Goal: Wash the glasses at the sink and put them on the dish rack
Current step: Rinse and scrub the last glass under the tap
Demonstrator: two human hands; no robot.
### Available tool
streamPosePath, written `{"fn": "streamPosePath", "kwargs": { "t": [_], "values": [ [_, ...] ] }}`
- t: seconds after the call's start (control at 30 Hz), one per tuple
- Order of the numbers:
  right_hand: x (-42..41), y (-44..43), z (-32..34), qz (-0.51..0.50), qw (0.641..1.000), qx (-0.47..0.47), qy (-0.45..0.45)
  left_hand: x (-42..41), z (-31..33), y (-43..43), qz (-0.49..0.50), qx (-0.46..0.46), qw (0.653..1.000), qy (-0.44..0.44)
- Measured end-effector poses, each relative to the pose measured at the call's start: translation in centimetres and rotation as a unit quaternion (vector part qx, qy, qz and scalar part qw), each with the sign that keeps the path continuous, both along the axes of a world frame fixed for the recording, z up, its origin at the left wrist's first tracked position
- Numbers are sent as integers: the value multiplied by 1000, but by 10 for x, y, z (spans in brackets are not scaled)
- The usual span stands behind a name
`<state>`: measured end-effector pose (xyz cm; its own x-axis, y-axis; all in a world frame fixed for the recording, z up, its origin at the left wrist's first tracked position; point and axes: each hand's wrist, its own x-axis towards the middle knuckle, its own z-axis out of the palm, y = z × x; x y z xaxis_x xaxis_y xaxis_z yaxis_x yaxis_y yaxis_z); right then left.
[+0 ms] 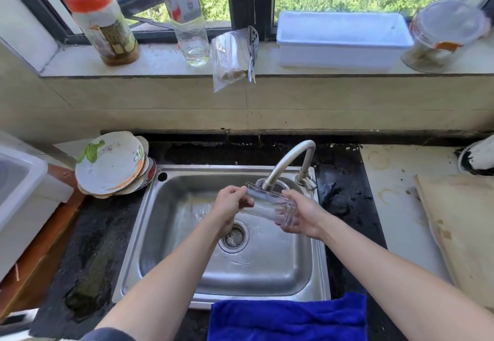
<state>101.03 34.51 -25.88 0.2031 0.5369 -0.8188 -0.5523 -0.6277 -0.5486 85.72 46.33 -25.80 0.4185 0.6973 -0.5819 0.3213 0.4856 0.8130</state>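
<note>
Both my hands grip one clear glass (267, 204) that lies tilted on its side above the sink (149, 233), just under the faucet (291, 164) spout. My left hand (234, 201) pinches the higher left end with curled fingers, and my right hand (302, 215) cups the lower right end from beneath, its fingers wrapped round it. Below the glass sits the drain (234, 235), with rippled water in the basin. A blue cloth (288, 319) hangs over the sink's near edge. A stack of plates (112, 164) rests on the dark tabletop (88, 247) just left of the sink. On the windowsill (160, 62) stand a red-lidded jar (101, 25), a clear bottle (184, 14) and a white box (342, 38).
</note>
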Motion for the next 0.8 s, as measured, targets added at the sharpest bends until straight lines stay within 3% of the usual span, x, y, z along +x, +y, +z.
{"fn": "streamPosePath", "kwargs": {
  "t": [0.13,0.27,0.4,0.47,0.53,0.63,0.7,0.8],
  "values": [
    [17,3,10,136,987,8,-85,-1,6,23,-113,55,989,78],
    [18,14,27,199,974,23,-105,12,20,19,-279,15,952,122],
    [4,21,19,109,956,37,-269,18,14,8,-232,-52,964,119],
    [0,21,4,113,897,70,-421,21,8,3,-191,-94,973,92],
    [-8,13,-8,198,816,108,-533,23,0,1,-146,-95,980,93],
    [-34,-16,-16,280,746,177,-578,18,-10,0,-91,-82,988,96],
    [-43,-28,-18,305,743,213,-556,14,-13,-1,-69,-77,990,95],
    [-32,-12,-16,261,794,211,-506,17,-15,-4,-23,-113,991,70]
  ]
}}
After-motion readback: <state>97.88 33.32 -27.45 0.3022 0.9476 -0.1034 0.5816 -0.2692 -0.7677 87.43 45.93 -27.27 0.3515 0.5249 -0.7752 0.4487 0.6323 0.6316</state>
